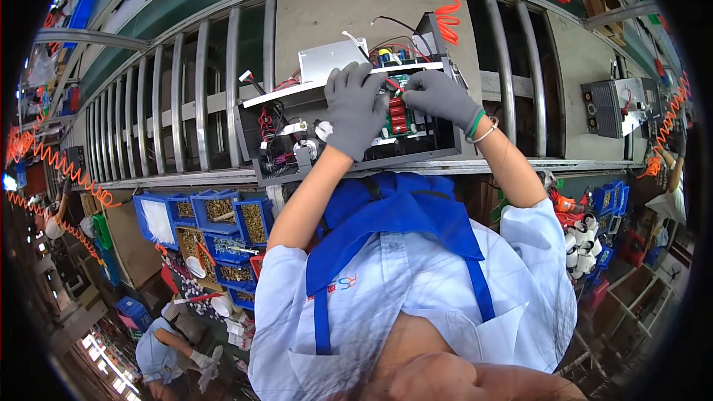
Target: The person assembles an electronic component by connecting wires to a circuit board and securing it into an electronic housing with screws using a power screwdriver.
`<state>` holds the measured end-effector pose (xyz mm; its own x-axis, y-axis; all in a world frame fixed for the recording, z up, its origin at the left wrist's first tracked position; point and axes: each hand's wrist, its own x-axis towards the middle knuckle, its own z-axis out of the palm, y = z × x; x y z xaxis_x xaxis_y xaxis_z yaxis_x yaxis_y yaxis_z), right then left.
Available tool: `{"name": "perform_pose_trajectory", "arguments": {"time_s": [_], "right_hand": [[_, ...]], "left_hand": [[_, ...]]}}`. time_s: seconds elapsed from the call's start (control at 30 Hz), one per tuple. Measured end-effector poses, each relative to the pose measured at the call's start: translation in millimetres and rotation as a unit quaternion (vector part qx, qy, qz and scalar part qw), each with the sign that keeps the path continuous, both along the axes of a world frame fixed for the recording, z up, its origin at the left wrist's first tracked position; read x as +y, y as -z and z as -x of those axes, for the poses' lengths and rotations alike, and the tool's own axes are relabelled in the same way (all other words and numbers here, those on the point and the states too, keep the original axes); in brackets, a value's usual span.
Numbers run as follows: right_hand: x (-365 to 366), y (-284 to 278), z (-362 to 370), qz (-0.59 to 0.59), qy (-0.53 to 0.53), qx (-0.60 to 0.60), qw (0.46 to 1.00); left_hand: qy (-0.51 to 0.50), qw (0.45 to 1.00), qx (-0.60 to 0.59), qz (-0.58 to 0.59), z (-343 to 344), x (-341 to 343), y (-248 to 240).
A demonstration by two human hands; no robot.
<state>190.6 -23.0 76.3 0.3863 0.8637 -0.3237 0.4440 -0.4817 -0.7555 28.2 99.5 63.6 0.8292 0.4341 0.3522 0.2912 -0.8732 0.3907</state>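
An open dark metal equipment case (334, 167) lies in front of me, with circuit boards and wiring inside. My left hand (355, 110), in a grey glove, rests over its middle; the fingers are apart and slightly bent over a white metal strip (286, 91). To the right, my gloved right hand (440, 98) is closed, thumb and forefinger pinched at a short red wire (392, 84) above a green circuit board (403, 125) with red components. What lies under the left palm is hidden. A loose black cable (397, 24) sticks up behind the case.
The case sits on a roller conveyor (172, 104). A coiled orange hose (445, 7) hangs behind it. Blue bins (223, 208) of screws stand below left. Another dark case (613, 108) lies at the right. A co-worker (167, 353) is at the lower left.
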Motion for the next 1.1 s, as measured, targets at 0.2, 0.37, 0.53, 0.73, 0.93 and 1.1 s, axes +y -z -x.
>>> {"name": "perform_pose_trajectory", "arguments": {"time_s": [0.2,0.37,0.53,0.73,0.93,1.1], "right_hand": [[-8.8,-15.2,-17.4,0.008,0.116,0.440,0.891],[-18.6,0.0,-22.2,0.001,0.179,0.603,0.777],[-16.8,-4.9,-10.5,-0.100,0.070,0.115,0.986],[-4.0,0.3,9.1,-0.097,0.030,-0.185,0.977],[-2.0,18.3,32.7,-0.035,0.044,-0.258,0.965],[-5.6,19.4,34.3,-0.015,0.011,-0.272,0.962]], "left_hand": [[0.162,0.984,0.020,0.075,-38.0,42.7,4.6],[0.251,0.965,0.055,0.047,-46.4,59.5,15.5],[0.213,0.958,0.105,0.162,-54.7,53.6,7.1],[0.081,0.976,0.176,0.098,-70.3,33.4,2.2],[0.065,0.977,0.201,0.017,-78.1,32.8,11.7],[0.179,0.915,0.159,0.326,-70.1,67.5,8.5]]}}
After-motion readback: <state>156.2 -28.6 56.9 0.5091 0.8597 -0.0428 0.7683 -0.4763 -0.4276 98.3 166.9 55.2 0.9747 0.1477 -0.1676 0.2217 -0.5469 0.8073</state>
